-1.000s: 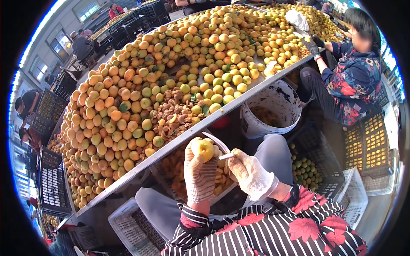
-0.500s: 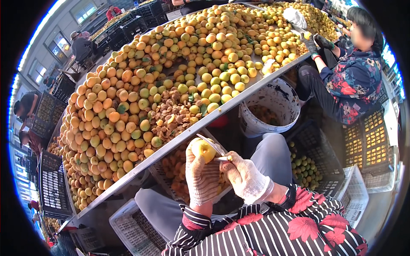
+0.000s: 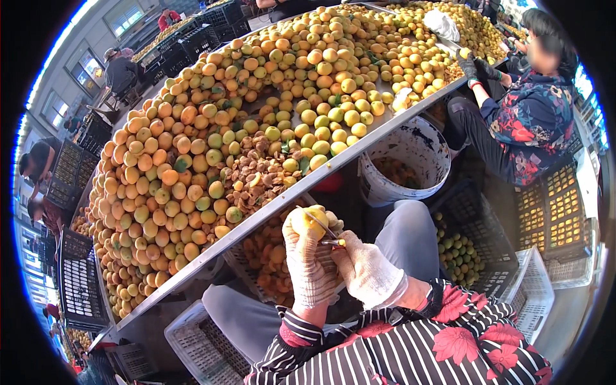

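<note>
My left hand (image 3: 309,256), in a pale knit glove, is closed around a yellow apricot (image 3: 316,222) just beyond the table's near edge. In my right hand (image 3: 371,269), gloved in the same off-white knit, is a small knife (image 3: 334,242) with a thin blade. The blade lies against the apricot, and most of the handle is hidden in the fingers. Beyond my hands a large heap of apricots (image 3: 160,186) covers the table, with a patch of brown pits and scraps (image 3: 251,183) near its metal rim (image 3: 269,202).
Below my hands is a crate of orange apricot pieces (image 3: 262,256). A stained white bucket (image 3: 420,186) stands under the rim, beside a dark crate of green fruit (image 3: 459,253). A gloved co-worker (image 3: 529,122) sits at right. A grey crate (image 3: 205,340) lies by my left leg.
My left hand has turned and shifted slightly right with the apricot. The knife blade now lies across the fruit rather than along its right side.
</note>
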Available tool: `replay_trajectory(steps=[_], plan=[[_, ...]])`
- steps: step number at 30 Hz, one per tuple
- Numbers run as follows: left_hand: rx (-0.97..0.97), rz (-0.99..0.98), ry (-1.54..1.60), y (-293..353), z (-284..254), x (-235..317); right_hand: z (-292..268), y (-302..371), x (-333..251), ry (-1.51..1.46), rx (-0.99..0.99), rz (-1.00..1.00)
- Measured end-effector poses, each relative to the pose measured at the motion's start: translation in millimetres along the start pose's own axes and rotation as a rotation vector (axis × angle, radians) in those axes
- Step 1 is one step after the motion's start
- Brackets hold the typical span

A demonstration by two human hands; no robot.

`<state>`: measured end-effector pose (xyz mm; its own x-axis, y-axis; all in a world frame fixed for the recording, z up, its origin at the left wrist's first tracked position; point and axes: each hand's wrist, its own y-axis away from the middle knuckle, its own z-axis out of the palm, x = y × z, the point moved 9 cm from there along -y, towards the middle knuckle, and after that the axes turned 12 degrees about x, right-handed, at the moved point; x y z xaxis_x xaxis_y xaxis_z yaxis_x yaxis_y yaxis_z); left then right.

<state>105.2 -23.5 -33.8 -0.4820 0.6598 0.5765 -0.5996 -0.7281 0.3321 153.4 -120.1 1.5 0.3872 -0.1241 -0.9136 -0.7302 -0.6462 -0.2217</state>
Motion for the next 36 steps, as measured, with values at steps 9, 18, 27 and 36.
replay_trajectory(steps=[9,18,27,36], plan=[[-0.091,0.119,-0.081,0,4,1,1,2,1,-0.005,0.034,-0.014],[-0.261,0.349,-0.47,0,9,32,-3,6,-12,0.035,-0.127,-0.12],[-0.345,0.24,-0.409,5,16,36,-5,6,2,-0.191,-0.093,-0.031],[-0.212,0.033,-0.079,16,29,4,-10,7,-3,0.011,-0.055,-0.066]])
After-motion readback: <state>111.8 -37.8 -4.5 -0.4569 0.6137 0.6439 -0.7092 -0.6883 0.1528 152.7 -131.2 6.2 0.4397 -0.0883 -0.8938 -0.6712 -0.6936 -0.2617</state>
